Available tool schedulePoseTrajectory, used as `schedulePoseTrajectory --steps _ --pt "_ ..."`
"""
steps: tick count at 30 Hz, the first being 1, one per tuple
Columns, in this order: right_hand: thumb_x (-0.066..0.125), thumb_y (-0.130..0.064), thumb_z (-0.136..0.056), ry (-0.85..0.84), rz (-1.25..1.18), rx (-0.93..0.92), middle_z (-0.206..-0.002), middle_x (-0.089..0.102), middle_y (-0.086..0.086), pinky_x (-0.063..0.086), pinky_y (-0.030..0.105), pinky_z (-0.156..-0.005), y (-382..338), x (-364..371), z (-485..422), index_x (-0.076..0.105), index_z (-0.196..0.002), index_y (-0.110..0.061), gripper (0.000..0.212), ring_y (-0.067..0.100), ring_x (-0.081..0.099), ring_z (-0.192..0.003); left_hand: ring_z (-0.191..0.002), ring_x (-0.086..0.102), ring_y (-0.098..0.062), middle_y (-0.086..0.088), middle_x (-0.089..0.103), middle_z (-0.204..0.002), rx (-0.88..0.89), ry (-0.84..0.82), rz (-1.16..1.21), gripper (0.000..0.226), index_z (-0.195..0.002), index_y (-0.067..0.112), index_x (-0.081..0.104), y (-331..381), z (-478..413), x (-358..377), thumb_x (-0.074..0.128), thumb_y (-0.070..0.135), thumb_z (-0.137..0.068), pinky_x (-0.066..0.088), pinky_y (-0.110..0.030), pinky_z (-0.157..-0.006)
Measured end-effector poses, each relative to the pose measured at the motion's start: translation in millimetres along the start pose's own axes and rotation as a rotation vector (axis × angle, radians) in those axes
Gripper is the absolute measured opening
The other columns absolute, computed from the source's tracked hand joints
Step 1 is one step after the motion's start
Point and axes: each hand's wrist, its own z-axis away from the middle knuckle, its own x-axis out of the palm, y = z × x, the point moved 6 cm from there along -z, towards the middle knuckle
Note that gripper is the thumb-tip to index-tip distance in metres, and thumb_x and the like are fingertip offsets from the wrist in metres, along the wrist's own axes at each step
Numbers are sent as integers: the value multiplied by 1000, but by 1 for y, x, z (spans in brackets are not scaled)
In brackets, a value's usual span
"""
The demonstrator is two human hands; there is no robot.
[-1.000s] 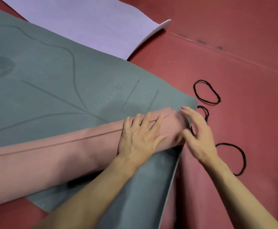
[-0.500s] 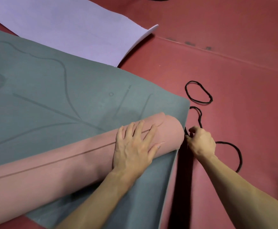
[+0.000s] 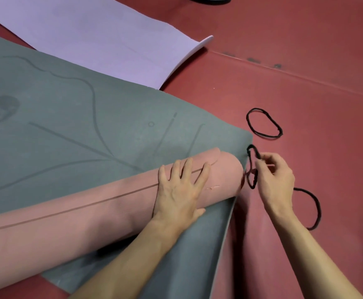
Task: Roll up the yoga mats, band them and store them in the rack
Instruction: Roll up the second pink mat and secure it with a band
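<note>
Left hand (image 3: 180,188) presses flat (fingers spread); right hand (image 3: 275,175) pinches black band (image 3: 251,186).

Looking down at what appears to be a yoga or exercise room. Red padded flooring (image 3: 305,83) with a seam is covering the ground. Three mats are lying on it: a lilac mat (image 3: 102,39) far left, a grey-green mat (image 3: 68,126) printed with alignment lines, and a pink rolled mat (image 3: 68,223) near. Black elastic bands (image 3: 263,124) are lying on the right.
</note>
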Motion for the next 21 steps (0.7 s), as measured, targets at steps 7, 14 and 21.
schedulePoseTrajectory --steps 7,14,21 --pt "67 -11 -92 -293 157 -570 -108 66 -18 51 28 -87 -69 21 54 74 -106 -31 26 6 62 -101 -118 53 -38 -16 52 -141 36 162 60 122 -153 27 34 -11 18 -22 88 65 -51 46 -56 -93" --pt "64 -16 -90 -406 234 -805 -103 64 -14 45 35 -83 -75 31 93 77 -104 -26 21 16 53 -94 -112 61 -33 -8 54 -144 -1 144 108 147 -163 27 20 -43 53 -28 87 68 -39 51 -53 -89" --pt "66 -19 -98 -367 318 -938 -100 65 -9 46 38 -81 -68 43 118 76 -114 -23 19 22 60 -91 -111 60 -33 -1 38 -163 51 40 103 127 -154 30 35 -49 55 -17 80 73 -43 54 -52 -84"
